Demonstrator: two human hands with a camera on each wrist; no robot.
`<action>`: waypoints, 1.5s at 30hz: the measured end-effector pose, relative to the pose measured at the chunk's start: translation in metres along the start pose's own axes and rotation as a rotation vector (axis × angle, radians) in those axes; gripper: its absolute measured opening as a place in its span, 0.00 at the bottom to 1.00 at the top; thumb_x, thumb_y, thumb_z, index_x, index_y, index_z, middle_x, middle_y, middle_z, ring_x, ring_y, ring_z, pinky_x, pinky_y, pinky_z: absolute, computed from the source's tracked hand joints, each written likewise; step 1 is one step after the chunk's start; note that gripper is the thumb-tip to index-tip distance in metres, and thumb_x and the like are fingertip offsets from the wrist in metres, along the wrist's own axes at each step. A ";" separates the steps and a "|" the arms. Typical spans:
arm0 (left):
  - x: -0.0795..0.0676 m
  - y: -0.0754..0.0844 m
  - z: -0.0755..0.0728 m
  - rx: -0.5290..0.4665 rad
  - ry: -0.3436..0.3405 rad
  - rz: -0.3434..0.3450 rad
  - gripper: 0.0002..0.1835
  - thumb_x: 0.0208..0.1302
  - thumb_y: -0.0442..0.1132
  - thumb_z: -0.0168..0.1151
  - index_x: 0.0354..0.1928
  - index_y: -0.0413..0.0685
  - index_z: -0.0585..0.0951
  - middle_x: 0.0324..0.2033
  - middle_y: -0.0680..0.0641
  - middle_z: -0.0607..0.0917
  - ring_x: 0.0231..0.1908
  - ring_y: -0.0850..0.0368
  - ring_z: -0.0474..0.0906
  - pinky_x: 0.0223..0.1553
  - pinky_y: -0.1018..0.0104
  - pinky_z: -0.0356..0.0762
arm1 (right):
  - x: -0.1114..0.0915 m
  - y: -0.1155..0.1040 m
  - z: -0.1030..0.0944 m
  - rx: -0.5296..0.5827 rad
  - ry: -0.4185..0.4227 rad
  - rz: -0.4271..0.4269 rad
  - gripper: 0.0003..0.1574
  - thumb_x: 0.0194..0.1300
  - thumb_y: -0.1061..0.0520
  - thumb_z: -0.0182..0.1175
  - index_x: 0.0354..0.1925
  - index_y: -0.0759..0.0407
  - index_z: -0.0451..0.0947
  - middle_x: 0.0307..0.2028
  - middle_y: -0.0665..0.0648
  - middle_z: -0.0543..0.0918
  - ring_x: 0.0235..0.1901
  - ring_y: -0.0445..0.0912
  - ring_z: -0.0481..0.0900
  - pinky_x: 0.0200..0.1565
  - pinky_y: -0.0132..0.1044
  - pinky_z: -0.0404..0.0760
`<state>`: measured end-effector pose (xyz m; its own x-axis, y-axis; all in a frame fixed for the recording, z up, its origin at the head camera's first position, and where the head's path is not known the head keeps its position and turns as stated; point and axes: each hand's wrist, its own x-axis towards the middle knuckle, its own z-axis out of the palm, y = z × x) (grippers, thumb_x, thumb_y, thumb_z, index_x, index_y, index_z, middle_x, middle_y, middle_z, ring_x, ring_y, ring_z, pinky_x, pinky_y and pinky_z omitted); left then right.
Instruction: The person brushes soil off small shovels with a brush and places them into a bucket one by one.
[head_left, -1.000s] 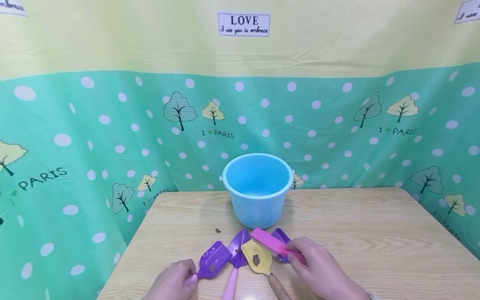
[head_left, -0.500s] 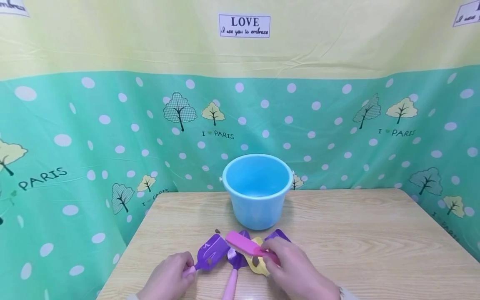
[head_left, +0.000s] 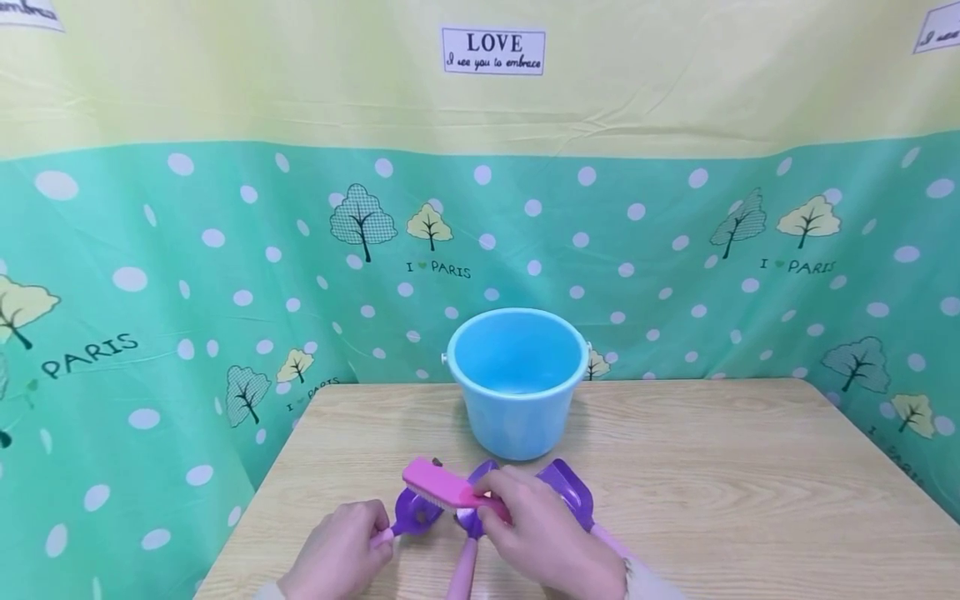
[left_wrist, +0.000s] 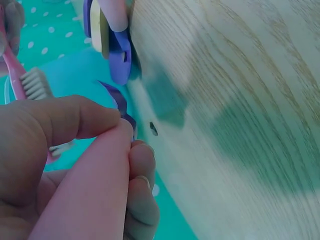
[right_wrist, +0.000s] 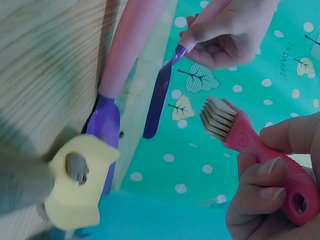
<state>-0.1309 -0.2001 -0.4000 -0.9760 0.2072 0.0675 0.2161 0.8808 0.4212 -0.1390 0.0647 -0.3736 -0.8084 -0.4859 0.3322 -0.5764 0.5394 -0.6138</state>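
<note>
In the head view my left hand (head_left: 337, 548) grips the pink handle of a small purple toy shovel (head_left: 414, 512), blade pointing away. Its handle (left_wrist: 92, 190) fills the lower part of the left wrist view. My right hand (head_left: 534, 533) holds a pink brush (head_left: 438, 483), white bristles down, overlapping the shovel blade in the head view. A small brown lump shows on that blade. Between the hands lies a purple trowel (head_left: 462, 567) with a pink handle. A yellow shovel (right_wrist: 82, 212), hidden behind my right hand in the head view, bears a brown lump (right_wrist: 76, 167).
A light blue bucket (head_left: 517, 425) stands at the back middle of the wooden table (head_left: 712, 467). Another purple shovel (head_left: 567, 492) lies to the right of my right hand. A brown crumb (left_wrist: 153, 128) is on the tabletop. A green dotted curtain (head_left: 652, 242) hangs behind.
My right hand has carried the brush leftward, from over the yellow shovel to over the shovel in my left hand. My left hand has tilted its shovel a little and stays in about the same place.
</note>
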 end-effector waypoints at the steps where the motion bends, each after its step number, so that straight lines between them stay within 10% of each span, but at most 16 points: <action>1: 0.000 0.001 0.000 0.000 0.003 -0.004 0.05 0.47 0.36 0.66 0.24 0.50 0.78 0.17 0.58 0.71 0.19 0.63 0.66 0.21 0.70 0.65 | 0.001 -0.001 0.001 0.010 -0.008 0.002 0.11 0.64 0.57 0.60 0.45 0.49 0.79 0.26 0.41 0.69 0.23 0.34 0.66 0.22 0.27 0.67; 27: -0.001 0.007 -0.004 -0.008 0.092 -0.067 0.06 0.48 0.33 0.66 0.22 0.48 0.78 0.15 0.56 0.71 0.16 0.62 0.64 0.17 0.70 0.63 | 0.017 -0.011 0.032 -0.021 -0.201 0.033 0.15 0.63 0.58 0.59 0.49 0.45 0.76 0.31 0.38 0.71 0.30 0.33 0.69 0.31 0.25 0.72; 45: -0.001 0.006 -0.003 -0.034 0.015 -0.101 0.06 0.48 0.32 0.65 0.22 0.47 0.77 0.16 0.54 0.71 0.18 0.60 0.66 0.18 0.70 0.63 | 0.020 -0.001 0.034 -0.108 -0.189 0.018 0.13 0.61 0.58 0.61 0.43 0.42 0.77 0.30 0.38 0.71 0.28 0.32 0.69 0.29 0.25 0.71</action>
<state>-0.1292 -0.1967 -0.3946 -0.9931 0.1118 0.0365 0.1161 0.8821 0.4566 -0.1506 0.0311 -0.3906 -0.7879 -0.5901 0.1757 -0.5797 0.6147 -0.5349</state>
